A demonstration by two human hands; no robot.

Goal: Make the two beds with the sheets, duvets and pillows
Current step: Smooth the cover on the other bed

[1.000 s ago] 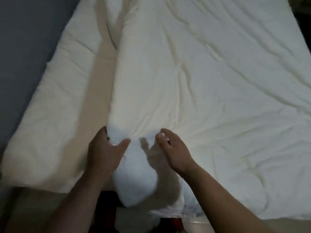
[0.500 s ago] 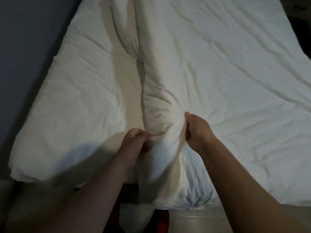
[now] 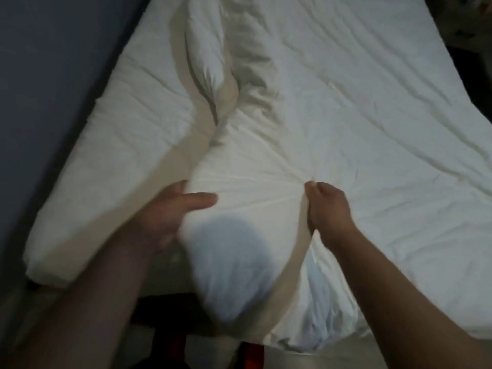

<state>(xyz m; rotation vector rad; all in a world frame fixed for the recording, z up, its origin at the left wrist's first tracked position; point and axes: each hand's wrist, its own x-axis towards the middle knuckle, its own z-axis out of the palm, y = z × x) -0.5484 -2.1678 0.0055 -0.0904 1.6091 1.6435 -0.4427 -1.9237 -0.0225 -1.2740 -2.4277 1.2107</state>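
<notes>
Clamps left hand (image 3: 170,217) on the bulging near corner of the white duvet (image 3: 346,115), thumb across the top, fingers tucked under. Pinches a gather of the same duvet in right hand (image 3: 328,211), creases fanning from the grip. Leaves the rest spread rumpled beyond, beside a strip of beige sheet (image 3: 198,134) and a white fold (image 3: 119,155) along the grey wall (image 3: 40,102).

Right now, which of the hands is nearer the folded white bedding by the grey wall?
Left. The left hand grips the bulging duvet corner right beside the folded bedding; the right hand pinches its fabric farther across, on the bulge's other side.
</notes>
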